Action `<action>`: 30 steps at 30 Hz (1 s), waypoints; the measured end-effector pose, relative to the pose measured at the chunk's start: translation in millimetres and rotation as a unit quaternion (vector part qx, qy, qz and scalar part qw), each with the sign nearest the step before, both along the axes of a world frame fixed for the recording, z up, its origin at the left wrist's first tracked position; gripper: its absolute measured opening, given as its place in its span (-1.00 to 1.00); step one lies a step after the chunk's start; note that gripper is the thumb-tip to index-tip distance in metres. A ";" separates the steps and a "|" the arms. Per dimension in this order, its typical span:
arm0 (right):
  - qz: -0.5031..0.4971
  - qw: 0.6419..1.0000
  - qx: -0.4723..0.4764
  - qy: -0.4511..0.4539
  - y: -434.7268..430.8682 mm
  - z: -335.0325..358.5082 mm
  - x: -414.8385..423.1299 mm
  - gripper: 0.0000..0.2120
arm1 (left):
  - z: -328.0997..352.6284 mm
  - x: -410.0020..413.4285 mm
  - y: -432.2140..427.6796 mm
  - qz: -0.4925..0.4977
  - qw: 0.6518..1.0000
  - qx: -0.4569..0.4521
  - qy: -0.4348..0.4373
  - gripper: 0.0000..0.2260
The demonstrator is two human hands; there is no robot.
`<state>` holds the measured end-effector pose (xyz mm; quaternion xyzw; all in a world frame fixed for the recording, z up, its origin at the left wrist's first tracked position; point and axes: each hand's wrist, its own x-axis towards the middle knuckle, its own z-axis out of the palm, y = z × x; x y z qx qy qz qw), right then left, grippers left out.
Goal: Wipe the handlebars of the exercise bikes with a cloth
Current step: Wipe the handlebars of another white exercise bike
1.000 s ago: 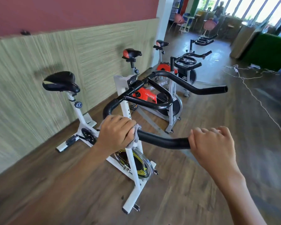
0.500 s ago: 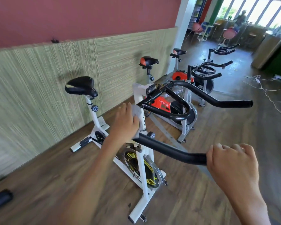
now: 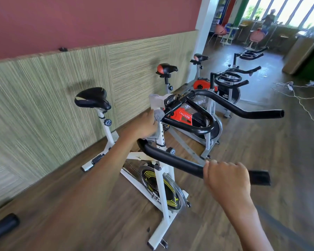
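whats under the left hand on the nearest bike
A grey cloth pokes out past the left hand and hangs below it, by the bend of the black handlebar. The hand covers the rest of the cloth and the bar beneath, so their contact is hidden.

Place: we find ourselves in a gym's spin-bike room.
Bikes: a white exercise bike (image 3: 163,200), a red bike (image 3: 184,115) and more behind stand in a row along the panelled wall (image 3: 43,105).
Beyond: wood-look floor (image 3: 261,142) leads to pink chairs (image 3: 220,29) under tall windows (image 3: 286,9).
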<state>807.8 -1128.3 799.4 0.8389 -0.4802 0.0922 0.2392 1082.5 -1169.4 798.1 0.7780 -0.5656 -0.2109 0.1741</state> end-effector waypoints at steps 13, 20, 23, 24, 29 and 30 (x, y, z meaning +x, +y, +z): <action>-0.032 0.995 -0.067 -0.074 5.0 -22.6 23.7 -0.51 | -7.7 -21.8 33.9 0.002 0.998 -0.031 -0.047 -0.48; -0.041 0.994 -0.067 -0.079 6.6 -24.7 25.5 -0.53 | -13.3 -18.7 34.7 0.035 0.994 -0.103 -0.005 -0.49; -0.037 0.993 -0.055 -0.094 5.0 -19.2 31.4 -0.51 | -30.5 -39.9 63.3 0.070 0.980 -0.181 0.044 -0.48; -0.031 0.994 -0.047 -0.097 4.0 -17.5 33.9 -0.50 | -35.1 -43.6 65.5 0.085 0.975 -0.198 0.057 -0.48; -0.011 0.990 -0.038 -0.139 4.0 -13.1 46.2 -0.51 | -44.2 -48.2 63.2 0.108 0.952 -0.274 0.078 -0.42; -0.005 0.991 -0.029 -0.127 3.1 -14.3 50.0 -0.53 | -46.0 -48.7 62.9 0.113 0.944 -0.299 0.079 -0.41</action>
